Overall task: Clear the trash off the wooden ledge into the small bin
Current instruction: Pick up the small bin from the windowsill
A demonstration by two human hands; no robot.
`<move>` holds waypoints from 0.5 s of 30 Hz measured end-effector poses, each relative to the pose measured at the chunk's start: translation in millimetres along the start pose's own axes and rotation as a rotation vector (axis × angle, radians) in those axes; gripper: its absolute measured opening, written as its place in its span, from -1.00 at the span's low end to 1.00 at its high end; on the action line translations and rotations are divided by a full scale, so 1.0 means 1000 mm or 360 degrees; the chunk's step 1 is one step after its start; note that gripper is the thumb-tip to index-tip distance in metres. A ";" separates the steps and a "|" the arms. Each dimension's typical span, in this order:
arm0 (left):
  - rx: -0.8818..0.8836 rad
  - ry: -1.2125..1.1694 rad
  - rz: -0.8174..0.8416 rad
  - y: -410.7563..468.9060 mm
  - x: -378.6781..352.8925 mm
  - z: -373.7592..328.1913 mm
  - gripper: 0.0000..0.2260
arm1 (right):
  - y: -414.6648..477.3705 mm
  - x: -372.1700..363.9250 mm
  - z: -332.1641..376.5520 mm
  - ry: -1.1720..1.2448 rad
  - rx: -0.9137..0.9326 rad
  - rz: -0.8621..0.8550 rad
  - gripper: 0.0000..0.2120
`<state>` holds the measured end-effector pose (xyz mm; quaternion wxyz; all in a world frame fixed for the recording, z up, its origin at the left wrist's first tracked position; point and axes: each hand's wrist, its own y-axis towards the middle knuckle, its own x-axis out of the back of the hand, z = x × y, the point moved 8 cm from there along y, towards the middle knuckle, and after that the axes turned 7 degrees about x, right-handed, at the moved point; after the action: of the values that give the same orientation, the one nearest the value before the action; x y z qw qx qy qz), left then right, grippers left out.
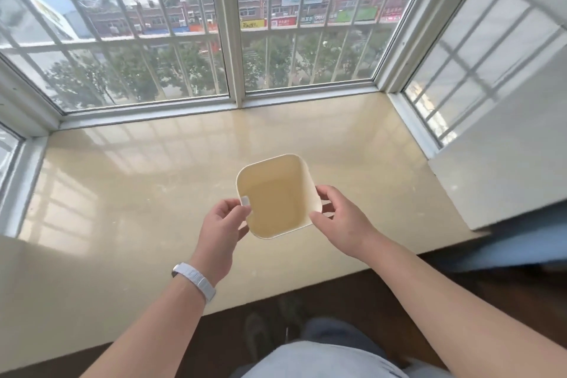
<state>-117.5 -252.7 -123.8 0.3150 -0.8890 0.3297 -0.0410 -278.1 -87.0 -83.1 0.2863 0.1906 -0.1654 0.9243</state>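
Bin [276,202]: you had it at the middle of the view, over the ledge [153,193], mouth up and tipped a little toward you. Whether its base touched the ledge could not be told. Your left hand [225,224] pinched the rim at the bin's 9 o'clock, thumb and finger on a small white tab [244,201]. Your right hand [340,221] grasped the corner at 4 o'clock, fingers curled round the outside and thumb along the near edge.

Both holds were on the thin rim only. The wall looked like smooth, light plastic, so a loosened pinch could have let the bin swing or drop. The tab looked small and might have given way if it took the weight. Tipped further toward you, the bin would have spilled anything put in it onto the floor [460,301] at 6 o'clock. Set down carelessly, it could have skated, since the ledge was polished and mirrored the window [138,40] at 12 o'clock.

The bin was cream, square with rounded corners, tapering to its base, matte inside and empty. The ledge was beige, glossy and flat, and no trash showed on it.
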 end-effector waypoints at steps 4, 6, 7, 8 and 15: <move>0.0013 0.0107 0.0099 0.002 -0.032 0.005 -0.93 | -0.026 0.028 -0.010 -0.0005 -0.0038 -0.0129 -0.67; 0.0027 0.0138 0.0163 0.003 -0.053 0.005 -0.94 | -0.038 0.046 -0.016 0.0013 -0.0047 -0.0201 -0.67; 0.0033 0.0154 0.0200 0.003 -0.065 0.006 -0.95 | -0.045 0.055 -0.020 0.0026 -0.0050 -0.0236 -0.66; 0.0040 0.0170 0.0240 0.002 -0.078 0.006 -0.95 | -0.052 0.065 -0.025 0.0038 -0.0057 -0.0271 -0.65; 0.0054 0.0425 0.0544 -0.012 -0.209 0.018 -0.95 | -0.115 0.159 -0.081 0.0135 -0.0162 -0.0548 -0.69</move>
<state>-268.6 -107.6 -102.9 0.2857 -0.8015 0.5137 -0.1098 -352.2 110.9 -59.5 0.4564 0.1622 -0.1647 0.8592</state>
